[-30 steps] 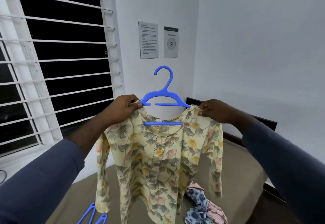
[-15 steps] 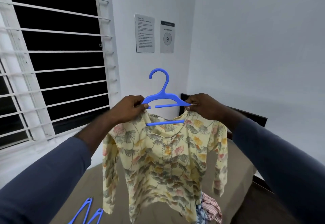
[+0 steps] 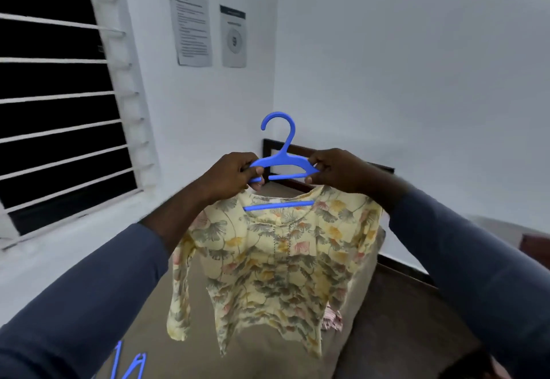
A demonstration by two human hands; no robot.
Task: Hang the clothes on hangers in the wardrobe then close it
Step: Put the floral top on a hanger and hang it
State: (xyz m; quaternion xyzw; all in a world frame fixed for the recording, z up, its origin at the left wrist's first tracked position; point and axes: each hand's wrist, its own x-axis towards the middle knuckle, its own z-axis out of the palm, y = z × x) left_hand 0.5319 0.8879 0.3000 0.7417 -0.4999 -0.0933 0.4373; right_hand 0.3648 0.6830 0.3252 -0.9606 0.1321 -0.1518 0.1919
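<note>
A yellow floral top (image 3: 268,262) hangs on a blue plastic hanger (image 3: 281,158), held up in front of me over the bed. My left hand (image 3: 230,175) grips the hanger's left arm together with the top's left shoulder. My right hand (image 3: 336,170) grips the hanger's right arm at the other shoulder. The hook points up, free of anything. No wardrobe is in view.
A bed (image 3: 178,328) with a tan cover lies below, its dark headboard (image 3: 297,148) in the room corner. More blue hangers (image 3: 131,363) lie at its near left. A patterned garment (image 3: 331,317) peeks out behind the top. A barred window (image 3: 59,96) is at left.
Both hands have slid inward along the hanger toward its neck, and the view has swung to the right, so the hung top sits lower and more central.
</note>
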